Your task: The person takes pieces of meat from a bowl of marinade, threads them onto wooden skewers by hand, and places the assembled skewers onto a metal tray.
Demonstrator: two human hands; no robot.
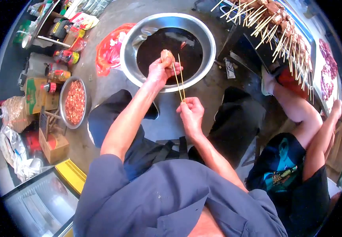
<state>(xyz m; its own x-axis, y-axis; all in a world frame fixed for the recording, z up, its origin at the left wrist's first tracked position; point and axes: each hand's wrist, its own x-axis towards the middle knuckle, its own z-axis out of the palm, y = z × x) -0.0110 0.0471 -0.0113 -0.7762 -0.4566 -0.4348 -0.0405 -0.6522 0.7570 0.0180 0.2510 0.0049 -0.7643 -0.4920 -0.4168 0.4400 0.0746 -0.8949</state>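
My left hand (161,71) is closed around a piece of meat (166,54), above a wide metal basin (207,35). Dark liquid (151,49) fills much of the basin, and a small reddish piece floats in it. Two thin wooden skewers (181,85) run up from my right hand (191,112), which pinches their lower ends. One skewer reaches the meat in my left hand; the other's tip stands free beside it. Whether the first skewer has pierced the meat I cannot tell.
Meat skewers (281,35) lie piled at the upper right, near raw meat (327,71) on a tray. Another person's leg (297,106) is on the right. A bowl of chopped reddish food (75,103), bottles (66,56) and a red plastic bag (107,51) stand left.
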